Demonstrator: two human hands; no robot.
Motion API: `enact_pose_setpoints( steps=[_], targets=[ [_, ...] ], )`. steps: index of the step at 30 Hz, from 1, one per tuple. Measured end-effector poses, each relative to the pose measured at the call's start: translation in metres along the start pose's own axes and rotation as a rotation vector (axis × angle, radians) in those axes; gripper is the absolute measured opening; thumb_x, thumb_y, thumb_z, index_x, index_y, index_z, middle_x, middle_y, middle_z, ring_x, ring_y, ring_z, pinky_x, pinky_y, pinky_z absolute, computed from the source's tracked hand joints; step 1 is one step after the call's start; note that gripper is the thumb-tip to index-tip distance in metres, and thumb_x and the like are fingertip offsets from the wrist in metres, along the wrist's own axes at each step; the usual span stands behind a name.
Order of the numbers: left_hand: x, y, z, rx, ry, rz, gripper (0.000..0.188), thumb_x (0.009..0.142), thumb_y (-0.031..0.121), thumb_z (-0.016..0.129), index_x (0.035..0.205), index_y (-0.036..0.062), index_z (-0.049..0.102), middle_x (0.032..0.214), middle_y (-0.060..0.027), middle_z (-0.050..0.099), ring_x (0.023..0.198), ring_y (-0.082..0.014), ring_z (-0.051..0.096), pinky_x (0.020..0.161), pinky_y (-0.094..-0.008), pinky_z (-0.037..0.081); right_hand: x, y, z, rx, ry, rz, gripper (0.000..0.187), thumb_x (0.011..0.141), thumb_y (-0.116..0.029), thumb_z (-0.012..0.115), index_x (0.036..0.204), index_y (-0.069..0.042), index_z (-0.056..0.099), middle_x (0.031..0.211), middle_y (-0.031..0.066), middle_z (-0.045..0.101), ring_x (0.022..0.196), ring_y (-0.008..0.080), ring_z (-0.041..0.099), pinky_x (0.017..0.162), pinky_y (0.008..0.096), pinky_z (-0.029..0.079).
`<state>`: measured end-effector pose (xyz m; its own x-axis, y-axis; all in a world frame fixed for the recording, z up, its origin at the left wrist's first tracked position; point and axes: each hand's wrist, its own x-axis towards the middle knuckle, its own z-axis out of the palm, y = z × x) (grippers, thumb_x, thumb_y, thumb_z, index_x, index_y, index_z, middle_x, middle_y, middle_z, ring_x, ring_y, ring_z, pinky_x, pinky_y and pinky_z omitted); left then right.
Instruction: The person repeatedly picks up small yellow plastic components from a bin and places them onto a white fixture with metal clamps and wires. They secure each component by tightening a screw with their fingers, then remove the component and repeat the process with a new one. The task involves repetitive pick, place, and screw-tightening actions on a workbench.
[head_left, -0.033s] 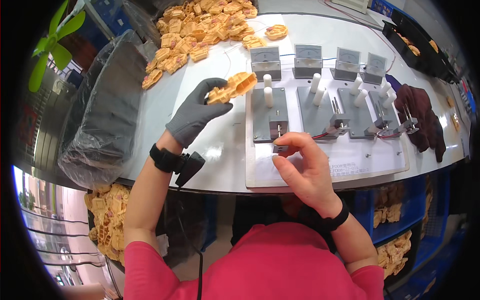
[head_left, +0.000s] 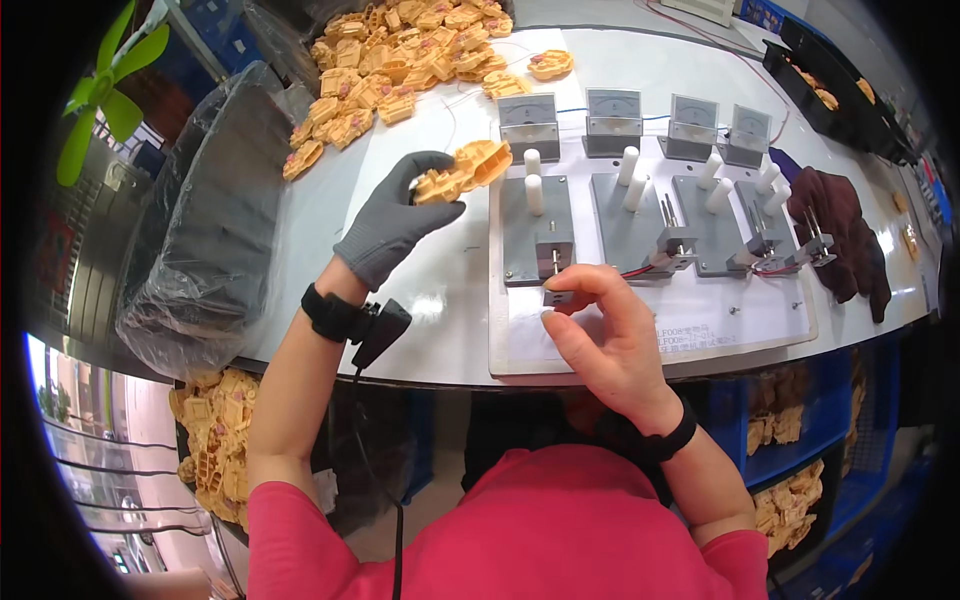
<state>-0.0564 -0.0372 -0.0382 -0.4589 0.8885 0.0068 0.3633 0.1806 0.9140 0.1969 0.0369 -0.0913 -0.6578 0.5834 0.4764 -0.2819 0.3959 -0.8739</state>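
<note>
My left hand (head_left: 397,222), in a dark grey glove, is closed around a yellow-orange moulded plastic part (head_left: 462,172), held above the table just left of the leftmost grey test fixture (head_left: 525,235). The part's hollow end points right. My bare right hand (head_left: 612,335) is at the near end of that fixture. Its thumb and index finger are bent around a small grey metal block (head_left: 557,297) on the fixture's rod. Two white pegs (head_left: 534,195) stand upright on the fixture plate, and a meter (head_left: 527,120) stands behind it.
More fixtures (head_left: 630,225) with pegs, pins and meters run rightward on the white board (head_left: 660,355). Loose plastic parts (head_left: 400,60) are heaped at the back. A plastic-lined bin (head_left: 215,200) stands left; a dark cloth (head_left: 838,235) and black tray (head_left: 835,95) lie right.
</note>
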Motion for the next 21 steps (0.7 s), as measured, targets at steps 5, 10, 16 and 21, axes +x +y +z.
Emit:
enact_pose_setpoints(
  steps=[5,10,16,21],
  targets=[
    [0.020,0.003,0.013,0.442,0.140,0.476,0.044,0.078,0.003,0.073,0.119,0.0072,0.059,0.128,-0.0091,0.054,0.115,-0.0222,0.058,0.098,-0.0317,0.046,0.001,-0.005,0.001,-0.005,0.002,-0.004,0.029,0.086,-0.009,0.073,0.112,-0.004,0.062,0.097,0.0079,0.063,0.084,0.0166,0.063,0.078,0.0292,0.051],
    [0.007,0.036,0.025,0.684,0.130,0.769,0.043,0.073,0.005,0.075,0.113,0.0161,0.064,0.128,-0.0142,0.055,0.113,-0.0361,0.056,0.093,-0.0404,0.052,0.000,-0.002,-0.001,0.012,0.013,-0.011,0.028,0.085,-0.009,0.073,0.111,-0.003,0.063,0.094,0.0081,0.062,0.082,0.0169,0.061,0.076,0.0292,0.050],
    [-0.002,0.040,0.048,0.896,-0.093,0.759,0.075,0.071,0.005,0.079,0.140,0.0174,0.051,0.145,-0.0108,0.050,0.121,-0.0383,0.052,0.099,-0.0434,0.049,0.000,-0.002,-0.001,-0.007,0.009,-0.048,0.028,0.085,-0.009,0.072,0.110,-0.003,0.063,0.091,0.0082,0.061,0.080,0.0178,0.060,0.074,0.0298,0.049],
    [-0.008,0.039,0.046,0.854,-0.187,0.663,0.083,0.072,0.006,0.076,0.147,0.0185,0.044,0.153,-0.0119,0.042,0.124,-0.0400,0.050,0.104,-0.0435,0.047,0.000,-0.002,-0.001,-0.026,-0.001,-0.082,0.030,0.085,-0.008,0.072,0.114,-0.003,0.062,0.097,0.0094,0.061,0.087,0.0198,0.060,0.079,0.0310,0.049]
  ],
)
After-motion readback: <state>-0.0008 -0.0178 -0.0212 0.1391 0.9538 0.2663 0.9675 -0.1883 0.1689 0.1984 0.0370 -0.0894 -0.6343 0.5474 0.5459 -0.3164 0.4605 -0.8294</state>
